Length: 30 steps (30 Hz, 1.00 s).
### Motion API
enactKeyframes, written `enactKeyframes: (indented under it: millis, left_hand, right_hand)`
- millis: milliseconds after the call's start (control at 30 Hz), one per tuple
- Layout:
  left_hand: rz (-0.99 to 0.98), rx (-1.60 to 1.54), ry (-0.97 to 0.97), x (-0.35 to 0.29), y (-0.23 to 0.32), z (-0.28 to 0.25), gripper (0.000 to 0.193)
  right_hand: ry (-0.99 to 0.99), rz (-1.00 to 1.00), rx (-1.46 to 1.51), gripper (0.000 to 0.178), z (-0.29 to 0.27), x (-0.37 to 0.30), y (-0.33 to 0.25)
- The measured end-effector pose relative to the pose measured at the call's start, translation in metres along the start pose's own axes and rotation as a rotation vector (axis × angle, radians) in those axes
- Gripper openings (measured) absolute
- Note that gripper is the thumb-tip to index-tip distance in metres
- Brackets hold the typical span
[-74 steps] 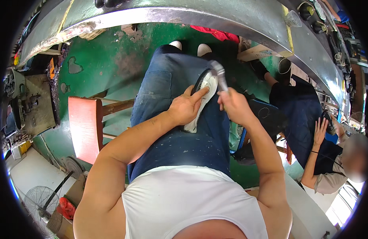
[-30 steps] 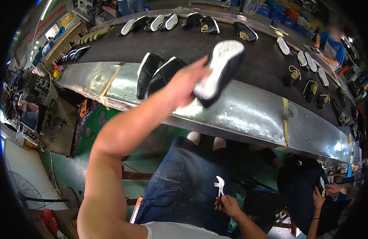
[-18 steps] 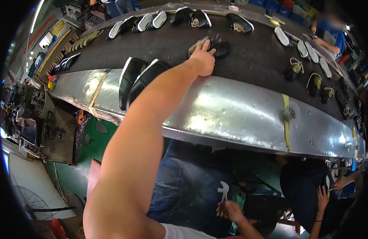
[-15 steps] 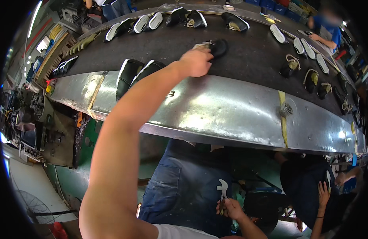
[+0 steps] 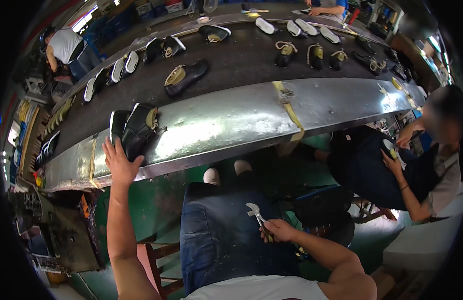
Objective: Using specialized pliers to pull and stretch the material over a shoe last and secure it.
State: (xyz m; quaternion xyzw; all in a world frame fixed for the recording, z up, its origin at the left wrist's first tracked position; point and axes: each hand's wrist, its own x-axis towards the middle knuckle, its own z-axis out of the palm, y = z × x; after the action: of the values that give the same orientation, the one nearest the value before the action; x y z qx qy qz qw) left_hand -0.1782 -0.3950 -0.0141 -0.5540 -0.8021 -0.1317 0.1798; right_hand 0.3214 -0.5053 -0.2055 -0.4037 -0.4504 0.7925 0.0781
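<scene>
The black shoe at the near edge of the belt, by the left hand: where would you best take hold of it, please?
Probably at the heel end of the black shoe, coming from below the metal edge, where the left hand already reaches up. That end overhangs towards the person, and the open collar offers a rim to pinch. The right hand holds pliers, so it is not free.

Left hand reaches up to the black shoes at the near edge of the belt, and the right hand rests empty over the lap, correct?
Not empty: the head view shows the right hand holding metal pliers over the lap. The left hand does reach the black shoes.
</scene>
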Motion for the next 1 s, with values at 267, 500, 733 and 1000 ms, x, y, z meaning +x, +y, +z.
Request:
enactKeyframes:
  millis: [267, 500, 733, 1000]
  left_hand:
    - [0.238, -0.355, 0.133, -0.016, 0.008, 0.035, 0.067]
    - [-0.478, -1.324, -0.209, -0.005, -0.006, 0.012, 0.038]
    - [-0.761, -2.509, -0.635, -0.152, -0.012, -0.046, 0.059]
    - [-0.016, -1.089, -0.836, -0.266, 0.101, -0.026, 0.092]
  right_hand:
    - [0.108, -0.053, -0.068, 0.043, 0.021, -0.009, -0.008]
    - [0.116, -0.039, -0.113, 0.045, 0.026, -0.008, -0.009]
    - [0.097, -0.074, 0.096, 0.047, 0.014, 0.005, 0.012]
    - [0.311, -0.010, 0.253, 0.052, 0.024, 0.001, 0.010]
